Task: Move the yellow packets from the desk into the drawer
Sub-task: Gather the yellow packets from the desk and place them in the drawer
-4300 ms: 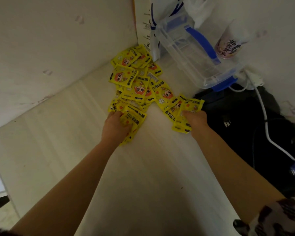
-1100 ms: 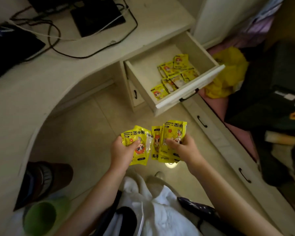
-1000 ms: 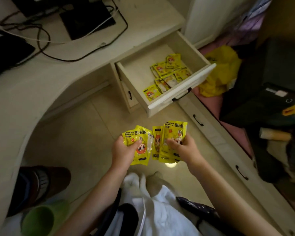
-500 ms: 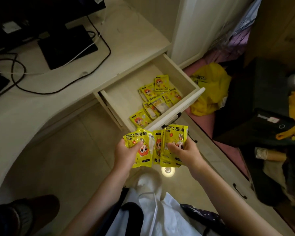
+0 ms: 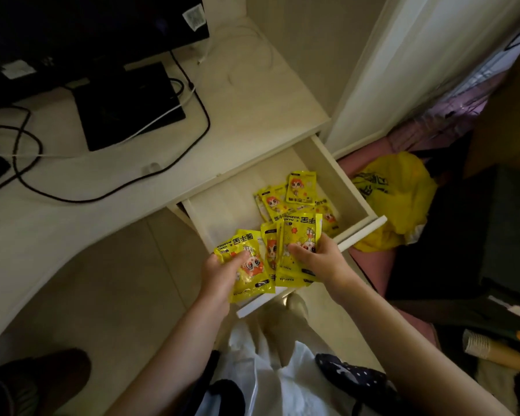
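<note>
My left hand (image 5: 219, 273) grips a bunch of yellow packets (image 5: 246, 262) with a cartoon face printed on them. My right hand (image 5: 318, 259) holds a second bunch of yellow packets (image 5: 297, 235) upright, thumb across the front. Both bunches hang over the front part of the open pale wooden drawer (image 5: 321, 163). Several more yellow packets (image 5: 294, 196) lie loose on the drawer floor towards its right side. The drawer's white front panel (image 5: 364, 232) sits just below my hands.
The pale desk top (image 5: 246, 109) carries a black monitor (image 5: 87, 25), its black base (image 5: 126, 106) and looping black and white cables (image 5: 192, 94). A yellow plastic bag (image 5: 394, 199) lies right of the drawer, with dark clutter (image 5: 463, 235) beyond. A dark shoe (image 5: 36, 382) sits bottom left.
Since the pile on the desk, both hands have carried bunches of packets to the drawer. In the last half second they have moved forward, from in front of the panel to over the drawer.
</note>
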Available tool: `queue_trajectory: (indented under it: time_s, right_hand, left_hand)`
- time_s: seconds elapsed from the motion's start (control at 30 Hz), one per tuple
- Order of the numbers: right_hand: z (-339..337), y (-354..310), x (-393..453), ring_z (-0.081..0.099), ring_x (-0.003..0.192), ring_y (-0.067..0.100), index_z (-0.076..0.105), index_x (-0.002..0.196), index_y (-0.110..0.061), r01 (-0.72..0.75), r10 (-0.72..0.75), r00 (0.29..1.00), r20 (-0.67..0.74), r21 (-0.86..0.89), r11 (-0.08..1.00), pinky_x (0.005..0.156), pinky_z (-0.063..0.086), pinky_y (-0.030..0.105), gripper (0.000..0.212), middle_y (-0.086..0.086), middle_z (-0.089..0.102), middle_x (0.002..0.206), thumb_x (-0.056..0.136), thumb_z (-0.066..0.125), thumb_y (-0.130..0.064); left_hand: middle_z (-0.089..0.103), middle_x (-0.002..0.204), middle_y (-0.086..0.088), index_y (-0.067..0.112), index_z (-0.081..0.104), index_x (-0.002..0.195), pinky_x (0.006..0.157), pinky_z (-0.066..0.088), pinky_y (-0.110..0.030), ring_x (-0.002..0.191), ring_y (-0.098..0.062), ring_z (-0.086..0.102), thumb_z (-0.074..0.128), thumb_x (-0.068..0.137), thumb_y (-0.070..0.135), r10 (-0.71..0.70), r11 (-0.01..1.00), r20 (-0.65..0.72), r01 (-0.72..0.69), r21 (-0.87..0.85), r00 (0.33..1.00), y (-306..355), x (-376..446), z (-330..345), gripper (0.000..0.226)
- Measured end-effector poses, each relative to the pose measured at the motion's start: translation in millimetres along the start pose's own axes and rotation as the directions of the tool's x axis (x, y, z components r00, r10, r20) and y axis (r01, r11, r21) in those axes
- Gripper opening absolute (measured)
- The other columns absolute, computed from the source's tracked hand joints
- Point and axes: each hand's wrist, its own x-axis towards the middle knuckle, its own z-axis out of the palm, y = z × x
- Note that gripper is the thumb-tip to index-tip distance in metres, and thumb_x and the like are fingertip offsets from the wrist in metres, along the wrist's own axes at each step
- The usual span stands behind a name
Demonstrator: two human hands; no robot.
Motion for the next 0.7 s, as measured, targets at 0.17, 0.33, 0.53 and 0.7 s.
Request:
queue_trajectory:
  time_s: [0.17, 0.33, 0.53, 0.7]
  right_hand:
    - [-8.9, -26.5, 49.9, 0.068, 0.093, 0.021, 0.057, 0.097, -0.027, -0.053, 0.062, 0.994, 0.093, -0.096, 0.994, 0.087, 0.055, 0.044, 0.021, -0.001, 0.069, 0.098, 0.083, 0.07, -0.02]
    - [-16.0, -38.5, 103.8, 0.068, 0.098, 0.028, 0.059, 0.111, -0.013, -0.108, 0.154, 0.97, 0.189, -0.237, 0.966, 0.091, 0.053, 0.051, 0.05, 0.01, 0.071, 0.105, 0.069, 0.08, -0.03]
    - [4.6, -36.2, 174.6, 0.068, 0.097, 0.023, 0.065, 0.111, -0.013, -0.129, 0.241, 0.938, 0.248, -0.398, 0.908, 0.087, 0.056, 0.043, 0.038, 0.006, 0.072, 0.101, 0.075, 0.077, -0.015]
    - [38.2, -39.2, 224.5, 0.061, 0.083, 0.016, 0.064, 0.102, -0.009, -0.105, 0.264, 0.936, 0.231, -0.534, 0.839, 0.067, 0.047, 0.024, 0.024, 0.006, 0.066, 0.093, 0.081, 0.073, -0.013]
  left_hand:
    - [0.07, 0.098, -0.004, 0.013, 0.065, 0.101, 0.086, 0.047, -0.037, 0.088, -0.02, 0.061, 0.082, 0.069, 0.03, -0.159, 0.981, -0.071, 0.15, -0.12, 0.985, 6.1, 28.7, 17.8, 0.04]
    - [0.07, 0.099, -0.01, 0.01, 0.068, 0.105, 0.061, 0.045, -0.027, 0.069, -0.017, 0.056, 0.079, 0.074, 0.021, -0.236, 0.955, -0.18, 0.194, -0.222, 0.955, 5.6, 54.8, 36.0, 0.035]
    - [0.064, 0.085, -0.008, 0.008, 0.065, 0.106, 0.057, 0.05, -0.029, 0.069, -0.022, 0.06, 0.078, 0.075, 0.023, -0.366, 0.91, -0.244, 0.29, -0.296, 0.898, -1.5, 100.2, 51.3, 0.037]
    - [0.071, 0.08, -0.012, 0.014, 0.072, 0.08, 0.074, 0.057, -0.058, 0.073, -0.028, 0.066, 0.082, 0.05, 0.028, -0.388, 0.91, -0.274, 0.319, -0.265, 0.88, -16.3, 155.0, 48.5, 0.034]
